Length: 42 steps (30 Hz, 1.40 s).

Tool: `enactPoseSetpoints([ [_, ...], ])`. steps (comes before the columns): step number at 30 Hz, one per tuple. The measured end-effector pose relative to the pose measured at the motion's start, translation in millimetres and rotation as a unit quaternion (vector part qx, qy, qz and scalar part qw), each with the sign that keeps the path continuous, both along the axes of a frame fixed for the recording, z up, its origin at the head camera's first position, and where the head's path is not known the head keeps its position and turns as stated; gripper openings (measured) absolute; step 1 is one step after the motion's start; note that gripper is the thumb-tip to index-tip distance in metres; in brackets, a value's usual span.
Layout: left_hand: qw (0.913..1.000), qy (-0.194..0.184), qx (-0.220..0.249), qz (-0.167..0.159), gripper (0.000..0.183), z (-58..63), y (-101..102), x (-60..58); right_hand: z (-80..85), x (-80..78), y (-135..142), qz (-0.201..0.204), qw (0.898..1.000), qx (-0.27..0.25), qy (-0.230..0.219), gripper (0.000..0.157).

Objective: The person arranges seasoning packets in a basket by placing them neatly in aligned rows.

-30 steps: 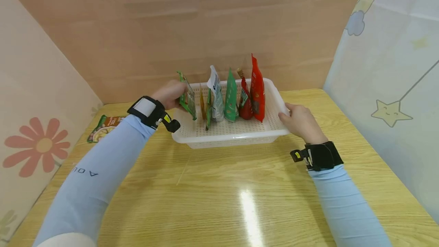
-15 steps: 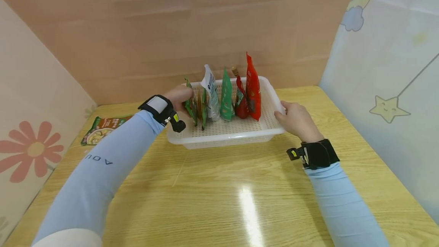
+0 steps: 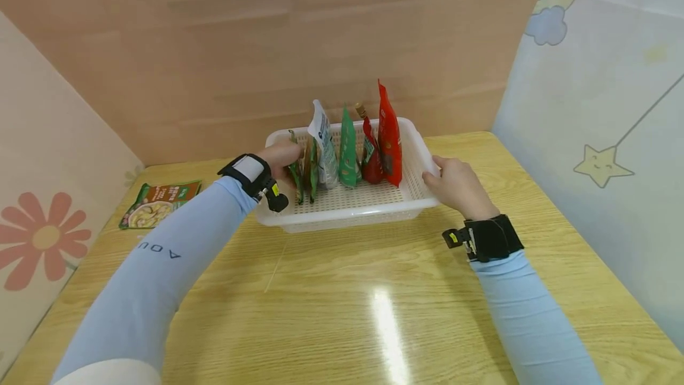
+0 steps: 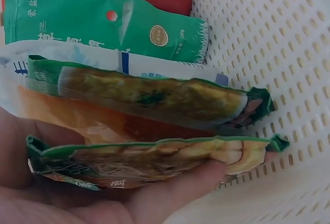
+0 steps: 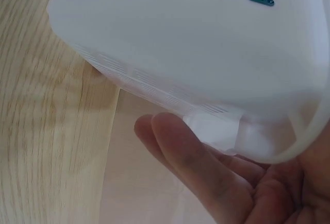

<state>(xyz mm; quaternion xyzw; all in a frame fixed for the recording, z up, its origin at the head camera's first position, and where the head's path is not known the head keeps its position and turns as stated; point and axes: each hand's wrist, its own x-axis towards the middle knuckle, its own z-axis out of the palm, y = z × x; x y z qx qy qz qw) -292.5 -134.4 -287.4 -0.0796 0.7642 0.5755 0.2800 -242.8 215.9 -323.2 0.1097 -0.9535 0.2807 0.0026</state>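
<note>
My left hand [image 3: 282, 156] holds a flat green-edged food packet [image 4: 154, 165] upright inside the left end of a white plastic basket [image 3: 347, 214]. In the left wrist view, its fingers lie along the packet's near face, and the thumb is partly hidden behind it. Just beyond stand an orange packet [image 4: 111, 118] and another green-edged packet [image 4: 154, 95]. A white bag [image 3: 323, 147], a green pouch [image 3: 348, 150], a dark red item [image 3: 371, 162] and a tall red bag [image 3: 390, 141] stand further right in the row. My right hand [image 3: 456, 186] grips the basket's right rim, thumb on top.
A brown and green food packet [image 3: 160, 202] lies flat on the wooden table [image 3: 331, 302], left of the basket. A brown backdrop [image 3: 299, 46] rises close behind the basket. Patterned white walls [image 3: 604, 106] stand at both sides.
My left hand has moved the green-edged packet rightward and down into the basket, close to the orange packet. The right hand keeps its hold on the rim. The whole view has shifted slightly.
</note>
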Motion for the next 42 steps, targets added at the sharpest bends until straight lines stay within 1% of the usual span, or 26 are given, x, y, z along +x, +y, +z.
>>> enactPoseSetpoints([
  [4, 0.9999, -0.006, -0.015, -0.005, 0.055, 1.4, 0.7, 0.8, -0.3, 0.4, 1.0, 0.003, 1.000, -0.004, -0.002, 0.058],
  [8, 0.9997, -0.002, -0.021, 0.010, 0.063, 5.3, -1.1, 3.1, -0.5, 0.3, 1.8, 0.003, 1.000, -0.005, -0.004, 0.059],
  [10, 0.9998, 0.004, -0.015, 0.015, 0.064, 7.9, -3.9, 4.1, -0.5, 0.1, 2.4, 0.003, 1.000, -0.002, -0.003, 0.059],
  [13, 0.9995, 0.022, -0.001, 0.021, 0.062, 12.4, -9.4, 5.7, -0.2, -0.2, 3.3, 0.003, 1.000, 0.000, -0.005, 0.059],
  [16, 0.9985, 0.039, 0.015, 0.035, 0.058, 17.5, -15.1, 7.2, -0.2, -0.7, 4.3, 0.002, 1.000, 0.002, -0.006, 0.060],
  [19, 0.9974, 0.054, 0.033, 0.034, 0.055, 21.7, -22.7, 8.9, -0.4, -1.3, 5.4, 0.001, 1.000, 0.002, -0.005, 0.060],
  [24, 0.9965, 0.063, 0.049, 0.025, 0.059, 27.4, -35.4, 13.4, -1.5, -2.7, 7.6, 0.000, 1.000, 0.004, -0.001, 0.060],
  [25, 0.9962, 0.060, 0.055, 0.029, 0.060, 27.8, -36.7, 14.1, -1.5, -3.0, 7.9, -0.001, 1.000, 0.005, -0.002, 0.060],
  [29, 0.9949, 0.061, 0.077, 0.026, 0.058, 25.4, -35.6, 14.1, -1.1, -3.7, 10.3, -0.003, 1.000, 0.006, -0.002, 0.060],
  [31, 0.9951, 0.067, 0.069, 0.020, 0.055, 22.8, -31.6, 13.8, -1.4, -4.0, 11.4, -0.004, 1.000, 0.006, -0.002, 0.060],
  [33, 0.9954, 0.081, 0.047, 0.021, 0.048, 19.6, -26.0, 13.3, -2.0, -4.3, 12.1, -0.004, 1.000, 0.006, -0.001, 0.060],
  [35, 0.9951, 0.095, 0.017, 0.019, 0.037, 16.6, -20.0, 12.5, -2.7, -4.5, 12.4, -0.004, 1.000, 0.005, -0.001, 0.060],
  [37, 0.9941, 0.107, -0.009, 0.018, 0.022, 13.8, -14.3, 11.5, -3.4, -4.7, 12.4, -0.004, 1.000, 0.005, -0.002, 0.060],
  [38, 0.9935, 0.111, -0.018, 0.017, 0.019, 12.3, -12.1, 11.1, -3.6, -4.6, 12.3, -0.004, 1.000, 0.004, -0.002, 0.059],
  [39, 0.9933, 0.113, -0.022, 0.015, 0.018, 11.3, -10.1, 10.6, -3.7, -4.6, 12.0, -0.004, 1.000, 0.004, -0.002, 0.059],
  [40, 0.9931, 0.114, -0.026, 0.008, 0.022, 10.4, -8.7, 10.6, -3.7, -4.6, 11.8, -0.003, 1.000, 0.004, -0.001, 0.059],
  [42, 0.9938, 0.109, -0.022, -0.003, 0.036, 9.4, -6.1, 10.6, -3.5, -4.6, 10.9, -0.003, 1.000, 0.004, 0.002, 0.058],
])
